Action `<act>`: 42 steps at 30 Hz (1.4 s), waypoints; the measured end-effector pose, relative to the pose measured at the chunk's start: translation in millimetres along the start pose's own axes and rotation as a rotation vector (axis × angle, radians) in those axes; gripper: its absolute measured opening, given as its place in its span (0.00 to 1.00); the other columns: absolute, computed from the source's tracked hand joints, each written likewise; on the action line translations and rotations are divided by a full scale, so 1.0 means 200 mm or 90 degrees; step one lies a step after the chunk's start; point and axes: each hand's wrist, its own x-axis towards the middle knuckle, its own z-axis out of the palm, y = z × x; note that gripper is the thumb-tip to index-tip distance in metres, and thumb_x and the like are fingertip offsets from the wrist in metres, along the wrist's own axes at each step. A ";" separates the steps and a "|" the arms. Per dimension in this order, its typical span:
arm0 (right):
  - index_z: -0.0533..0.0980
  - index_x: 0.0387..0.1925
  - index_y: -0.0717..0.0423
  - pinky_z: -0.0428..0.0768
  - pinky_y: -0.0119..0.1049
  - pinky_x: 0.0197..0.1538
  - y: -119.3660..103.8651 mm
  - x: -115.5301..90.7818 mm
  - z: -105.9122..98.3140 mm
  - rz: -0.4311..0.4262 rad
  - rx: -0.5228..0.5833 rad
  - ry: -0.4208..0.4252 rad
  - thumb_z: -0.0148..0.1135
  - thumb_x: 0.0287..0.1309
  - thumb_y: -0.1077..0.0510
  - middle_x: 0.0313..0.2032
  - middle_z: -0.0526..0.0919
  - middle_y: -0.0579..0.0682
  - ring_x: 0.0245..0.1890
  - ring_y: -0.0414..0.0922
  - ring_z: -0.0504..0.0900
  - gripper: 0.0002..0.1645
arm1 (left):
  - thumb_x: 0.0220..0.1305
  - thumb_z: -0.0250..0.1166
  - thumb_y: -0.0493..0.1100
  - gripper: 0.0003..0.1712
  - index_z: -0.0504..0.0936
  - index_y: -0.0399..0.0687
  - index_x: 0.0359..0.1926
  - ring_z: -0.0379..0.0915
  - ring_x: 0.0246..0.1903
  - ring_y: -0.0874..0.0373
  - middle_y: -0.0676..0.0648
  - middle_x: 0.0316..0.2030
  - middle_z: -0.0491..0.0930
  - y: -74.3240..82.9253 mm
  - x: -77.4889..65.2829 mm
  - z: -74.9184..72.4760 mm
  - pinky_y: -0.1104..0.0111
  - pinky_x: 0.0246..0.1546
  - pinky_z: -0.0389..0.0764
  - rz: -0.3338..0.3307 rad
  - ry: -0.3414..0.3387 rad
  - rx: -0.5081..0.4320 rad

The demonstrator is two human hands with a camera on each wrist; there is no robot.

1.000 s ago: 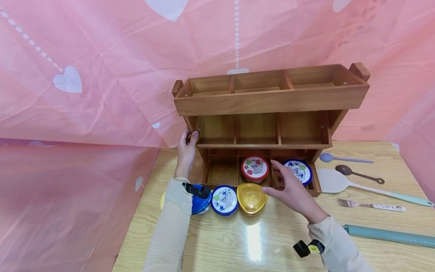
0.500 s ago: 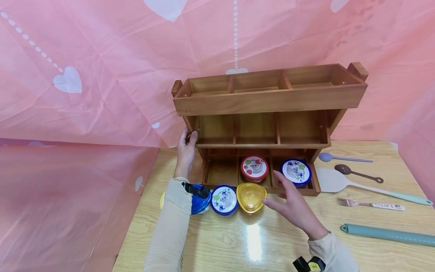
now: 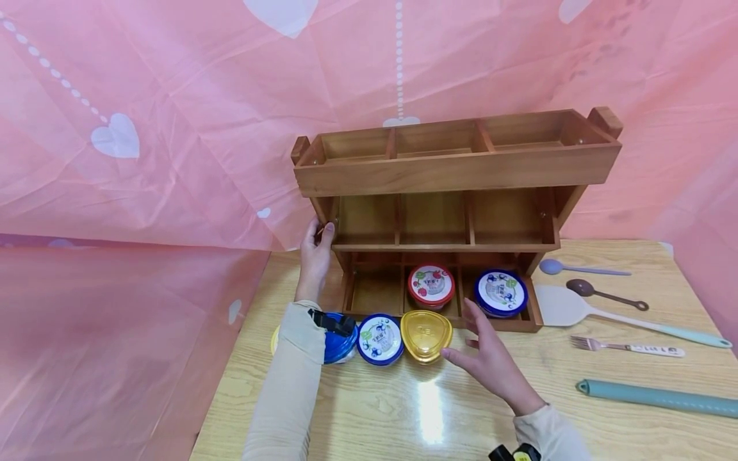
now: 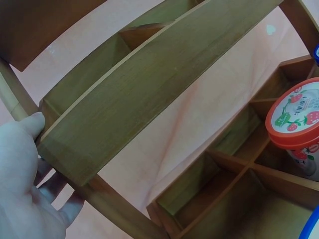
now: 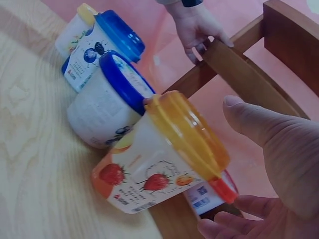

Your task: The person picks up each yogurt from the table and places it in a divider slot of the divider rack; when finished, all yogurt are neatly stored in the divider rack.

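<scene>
My left hand (image 3: 314,261) grips the left side of a three-tier wooden shelf (image 3: 455,174) at its middle tier. In the left wrist view, the thumb presses the tier's corner and the fingers curl round the side post. My right hand (image 3: 489,362) is held with fingers spread, just right of a yellow-lidded tub (image 3: 426,337) and apart from it. That tub, printed with strawberries, stands on the table before the shelf. A red-lidded tub (image 3: 431,285) sits in the bottom tier's middle compartment, and a blue-lidded tub (image 3: 501,293) in its right one.
Left of the yellow-lidded tub stand another blue-lidded tub (image 3: 380,340) and a clear-blue-lidded tub (image 3: 341,347), partly behind my left sleeve. At right lie two spoons, a white spatula (image 3: 559,306), a fork (image 3: 628,347) and a green rod (image 3: 657,394). Pink cloth hangs behind.
My right hand has drawn back from the right compartment, toward me and slightly left, uncovering the blue-lidded tub there. My left hand stays on the shelf.
</scene>
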 end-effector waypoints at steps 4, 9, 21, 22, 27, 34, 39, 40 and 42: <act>0.43 0.76 0.60 0.75 0.62 0.59 0.02 0.00 0.03 0.002 0.005 0.000 0.74 0.53 0.51 0.70 0.60 0.67 0.67 0.67 0.64 0.63 | 0.74 0.56 0.45 0.29 0.64 0.47 0.72 0.65 0.66 0.49 0.39 0.66 0.70 0.00 0.00 0.00 0.60 0.70 0.65 0.004 0.000 -0.003; 0.42 0.76 0.60 0.75 0.62 0.59 0.05 0.00 0.07 0.003 0.009 -0.002 0.75 0.52 0.51 0.70 0.58 0.68 0.66 0.67 0.64 0.65 | 0.74 0.55 0.44 0.28 0.65 0.47 0.72 0.65 0.66 0.49 0.39 0.66 0.69 0.00 0.00 0.00 0.60 0.70 0.65 0.003 0.000 0.002; 0.43 0.76 0.60 0.76 0.61 0.59 0.08 0.01 0.12 0.022 0.043 0.002 0.77 0.48 0.52 0.68 0.61 0.68 0.65 0.65 0.65 0.66 | 0.74 0.55 0.46 0.30 0.62 0.48 0.73 0.62 0.68 0.48 0.39 0.68 0.67 0.03 0.00 -0.02 0.60 0.71 0.62 -0.014 -0.020 0.005; 0.43 0.76 0.60 0.76 0.61 0.59 0.08 0.01 0.13 0.025 0.046 0.001 0.77 0.49 0.52 0.67 0.61 0.68 0.65 0.65 0.65 0.66 | 0.74 0.55 0.46 0.30 0.63 0.48 0.73 0.63 0.68 0.48 0.39 0.68 0.67 0.03 0.00 -0.01 0.60 0.71 0.63 -0.012 -0.018 0.005; 0.43 0.76 0.60 0.76 0.59 0.59 0.09 0.02 0.15 0.040 0.048 -0.005 0.78 0.48 0.51 0.66 0.62 0.67 0.65 0.64 0.66 0.66 | 0.74 0.55 0.48 0.29 0.64 0.50 0.73 0.64 0.67 0.50 0.41 0.67 0.68 0.00 0.00 -0.01 0.60 0.70 0.64 -0.006 -0.009 0.012; 0.42 0.76 0.58 0.75 0.60 0.60 0.11 0.02 0.18 0.046 0.056 -0.011 0.78 0.48 0.50 0.70 0.57 0.67 0.67 0.65 0.64 0.67 | 0.75 0.55 0.48 0.29 0.63 0.52 0.73 0.64 0.67 0.51 0.43 0.68 0.68 0.00 0.00 -0.01 0.61 0.70 0.64 -0.010 -0.007 0.020; 0.42 0.76 0.57 0.75 0.60 0.61 0.11 0.03 0.20 0.036 0.059 -0.011 0.78 0.47 0.50 0.72 0.55 0.66 0.68 0.65 0.62 0.67 | 0.75 0.55 0.49 0.29 0.63 0.53 0.73 0.63 0.67 0.53 0.44 0.68 0.68 0.00 0.00 -0.01 0.62 0.71 0.64 -0.013 -0.007 0.024; 0.43 0.76 0.56 0.75 0.60 0.61 0.10 0.03 0.20 0.035 0.060 -0.010 0.79 0.46 0.50 0.72 0.54 0.66 0.68 0.64 0.63 0.68 | 0.75 0.55 0.49 0.29 0.63 0.53 0.73 0.63 0.67 0.53 0.44 0.68 0.68 0.00 0.00 -0.01 0.62 0.71 0.64 -0.013 -0.007 0.024; 0.43 0.76 0.56 0.76 0.59 0.60 0.09 0.03 0.21 0.030 0.057 -0.009 0.79 0.46 0.50 0.72 0.53 0.66 0.67 0.64 0.64 0.68 | 0.75 0.55 0.49 0.29 0.63 0.53 0.73 0.63 0.67 0.52 0.44 0.68 0.68 0.00 0.00 -0.01 0.61 0.71 0.64 -0.010 -0.007 0.021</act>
